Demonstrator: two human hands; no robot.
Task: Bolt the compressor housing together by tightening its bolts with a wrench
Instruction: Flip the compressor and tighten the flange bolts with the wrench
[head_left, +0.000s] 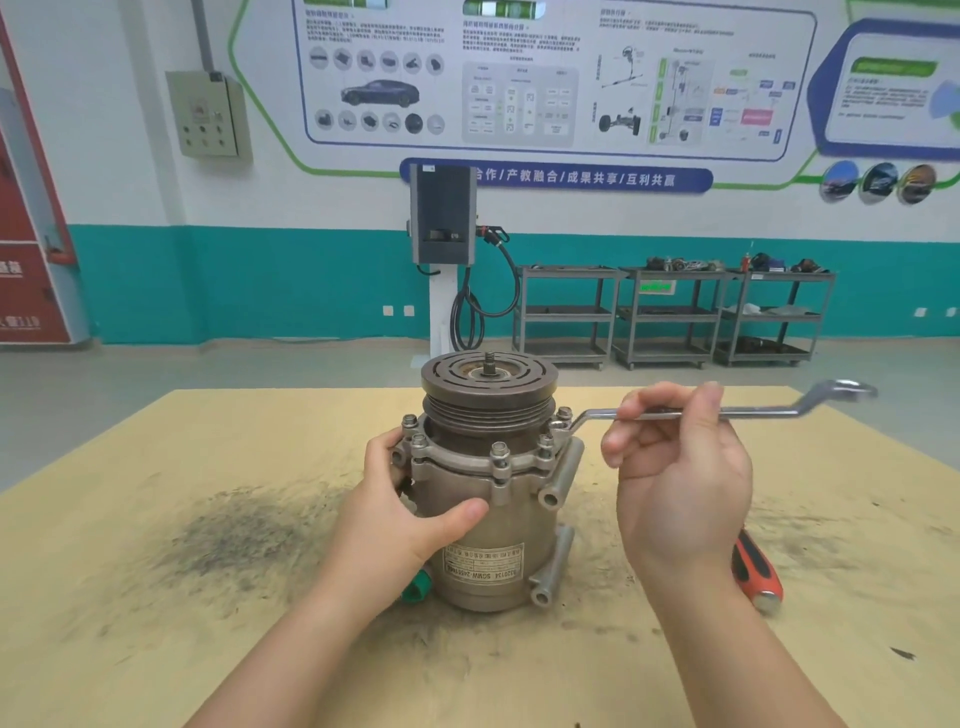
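Note:
A grey metal compressor (493, 514) stands upright in the middle of the table, its dark pulley (488, 384) on top. Several bolts (500, 451) stick up from the flange ring around the housing. My left hand (410, 514) grips the housing's left side, thumb across the front. My right hand (680, 478) pinches the shaft of a silver offset ring wrench (753, 413). The wrench lies level, its near ring seated over a bolt at the flange's right side (560, 427), its far ring out to the right.
A red and black screwdriver handle (756, 574) lies on the table right of the compressor, partly behind my right wrist. The wooden tabletop (208, 519) carries dark smudges. A charging post and grey shelf carts (670, 312) stand by the far wall.

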